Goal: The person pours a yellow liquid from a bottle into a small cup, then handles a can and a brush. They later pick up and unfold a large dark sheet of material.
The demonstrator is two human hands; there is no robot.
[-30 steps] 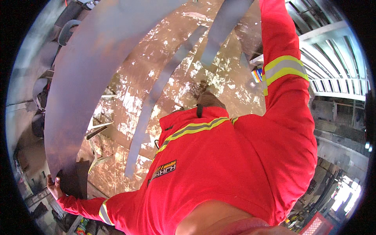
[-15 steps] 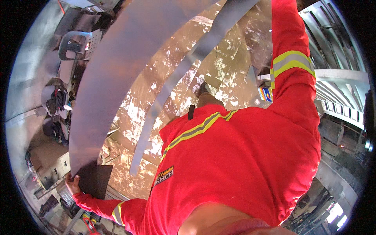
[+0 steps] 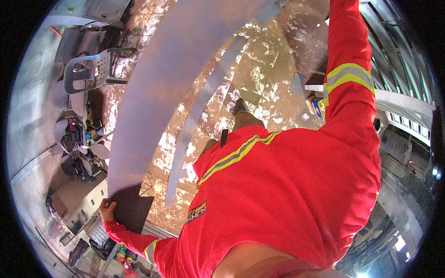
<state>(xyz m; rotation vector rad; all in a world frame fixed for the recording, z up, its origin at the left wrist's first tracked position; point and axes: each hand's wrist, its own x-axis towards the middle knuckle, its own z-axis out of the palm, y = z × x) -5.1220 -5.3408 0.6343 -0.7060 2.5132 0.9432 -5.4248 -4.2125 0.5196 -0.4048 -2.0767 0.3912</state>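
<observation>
A long, broad grey sheet (image 3: pixel 148 92), metal-looking, spans from the lower left to the top of the view, curved by the lens. At its lower left end my left hand (image 3: pixel 107 210) is closed on the edge, beside a dark, shadowed part of the sheet. My right arm stretches up along the right side in a red sleeve with a reflective band; the hand itself is beyond the top edge, so its hold is hidden. Between the sheet and my body, a narrower grey strip (image 3: pixel 190 123) lies over the brown, white-blotched floor. One of my shoes shows below my red top.
A grey plastic chair (image 3: pixel 88 72) stands at upper left. Below it are a cluttered heap of dark items (image 3: pixel 74 136) and a pale cabinet (image 3: pixel 88 197). A blue-and-yellow package (image 3: pixel 315 107) lies near my right arm. Ribbed metal panels (image 3: pixel 394 41) line the right side.
The broad sheet has shifted right, uncovering more of the chair and the floor behind it. My left hand has moved right and slightly up with its end.
</observation>
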